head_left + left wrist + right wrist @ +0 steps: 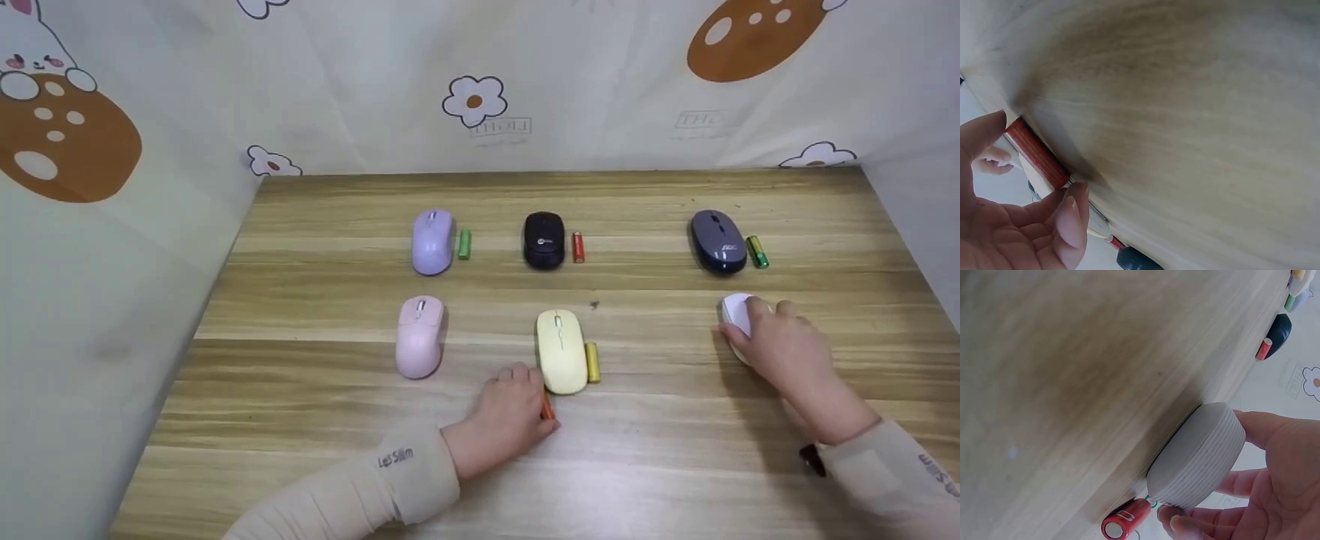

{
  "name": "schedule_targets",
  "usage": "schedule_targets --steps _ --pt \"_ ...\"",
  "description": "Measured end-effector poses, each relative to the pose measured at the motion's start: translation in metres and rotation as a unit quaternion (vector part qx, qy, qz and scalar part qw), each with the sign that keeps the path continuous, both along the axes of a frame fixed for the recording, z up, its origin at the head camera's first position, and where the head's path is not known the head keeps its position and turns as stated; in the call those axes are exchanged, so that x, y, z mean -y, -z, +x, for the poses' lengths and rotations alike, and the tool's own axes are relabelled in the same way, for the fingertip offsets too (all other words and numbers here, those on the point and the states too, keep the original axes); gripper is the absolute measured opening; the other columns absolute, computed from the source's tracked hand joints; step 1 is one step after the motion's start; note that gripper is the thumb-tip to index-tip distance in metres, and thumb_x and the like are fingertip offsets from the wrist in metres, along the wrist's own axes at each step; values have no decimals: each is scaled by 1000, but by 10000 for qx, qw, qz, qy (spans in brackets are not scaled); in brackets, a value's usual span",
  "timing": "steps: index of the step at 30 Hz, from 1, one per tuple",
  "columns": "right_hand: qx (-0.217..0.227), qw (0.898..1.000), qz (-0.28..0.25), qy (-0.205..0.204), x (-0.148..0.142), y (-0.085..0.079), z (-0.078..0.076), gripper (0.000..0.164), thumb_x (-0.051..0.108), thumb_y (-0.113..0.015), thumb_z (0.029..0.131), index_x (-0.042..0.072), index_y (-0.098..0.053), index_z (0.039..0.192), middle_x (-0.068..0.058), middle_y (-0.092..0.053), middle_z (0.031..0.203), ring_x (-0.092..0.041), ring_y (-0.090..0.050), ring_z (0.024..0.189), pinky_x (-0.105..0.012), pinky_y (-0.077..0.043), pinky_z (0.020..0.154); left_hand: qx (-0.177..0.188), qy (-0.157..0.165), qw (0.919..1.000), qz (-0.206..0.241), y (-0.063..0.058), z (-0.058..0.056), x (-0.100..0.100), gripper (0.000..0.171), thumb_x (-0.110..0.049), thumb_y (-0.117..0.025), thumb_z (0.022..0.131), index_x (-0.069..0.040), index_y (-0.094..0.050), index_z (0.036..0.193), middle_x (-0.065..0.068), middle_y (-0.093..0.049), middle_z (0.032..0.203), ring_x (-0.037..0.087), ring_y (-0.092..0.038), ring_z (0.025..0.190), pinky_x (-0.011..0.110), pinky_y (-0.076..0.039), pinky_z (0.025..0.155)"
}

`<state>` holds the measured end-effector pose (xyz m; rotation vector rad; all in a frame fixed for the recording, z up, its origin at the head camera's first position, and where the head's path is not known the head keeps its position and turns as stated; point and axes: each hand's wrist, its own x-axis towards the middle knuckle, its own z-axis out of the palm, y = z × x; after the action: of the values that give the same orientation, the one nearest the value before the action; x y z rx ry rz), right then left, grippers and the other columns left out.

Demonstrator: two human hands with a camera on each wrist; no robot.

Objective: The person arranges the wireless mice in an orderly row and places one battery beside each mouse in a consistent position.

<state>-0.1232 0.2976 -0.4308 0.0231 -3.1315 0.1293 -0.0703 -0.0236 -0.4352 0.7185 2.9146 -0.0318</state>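
My left hand (506, 412) pinches an orange-red battery (1039, 154) lengthwise between thumb and fingertips, just below the yellow mouse (562, 352). Most of that battery is hidden by the hand in the head view. On the right, my right hand (791, 352) holds a white mouse (1199, 455) by its sides, on the table, with thumb and fingers around it. A red battery (1126, 520) lies close to the white mouse in the right wrist view; the hand hides it in the head view. Beside the yellow mouse lies a yellow battery (593, 363).
A purple mouse (433, 242) with a green battery (464, 244), a black mouse (544, 241) with a red battery (577, 247), and a grey-blue mouse (718, 242) with a green-and-dark battery (757, 252) form the back row. A pink mouse (420, 337) sits front left on the wooden table (300, 420).
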Motion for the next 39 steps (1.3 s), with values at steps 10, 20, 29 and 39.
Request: schedule_targets --steps 10,20,29,39 --pt "-662 9978 81 -48 2 5 1 51 36 -55 76 -10 -43 95 -30 -40 69 -37 -40 44 -45 -29 33 -526 -53 9984 206 3 2 3 42 -44 -59 65 -6 -48 78 4 -42 67 17 -44 60 28 -36 45" --pt "-210 9998 58 -21 0 3 1 57 41 -50 78 -10 -40 100 -33 -39 74 -39 -42 49 -44 -30 32 56 117 9997 202 -2 -4 5 48 -50 -56 67 -5 -49 84 5 -42 72 18 -43 65 28 -38 52" --pt "-14 10000 -2 24 0 2 0 61 43 -47 79 -11 -40 105 -34 -39 76 -41 -43 52 -44 -31 34 485 -24 9979 425 -2 -6 3 47 -37 -61 69 3 -51 91 8 -46 74 19 -48 65 29 -42 56" --pt "-843 9963 98 -148 2 5 2 48 33 -57 74 -10 -44 93 -30 -41 68 -37 -40 44 -44 -29 32 669 11 9961 571 -5 -5 7 39 -21 -61 69 3 -49 96 8 -45 73 16 -46 60 23 -40 49"
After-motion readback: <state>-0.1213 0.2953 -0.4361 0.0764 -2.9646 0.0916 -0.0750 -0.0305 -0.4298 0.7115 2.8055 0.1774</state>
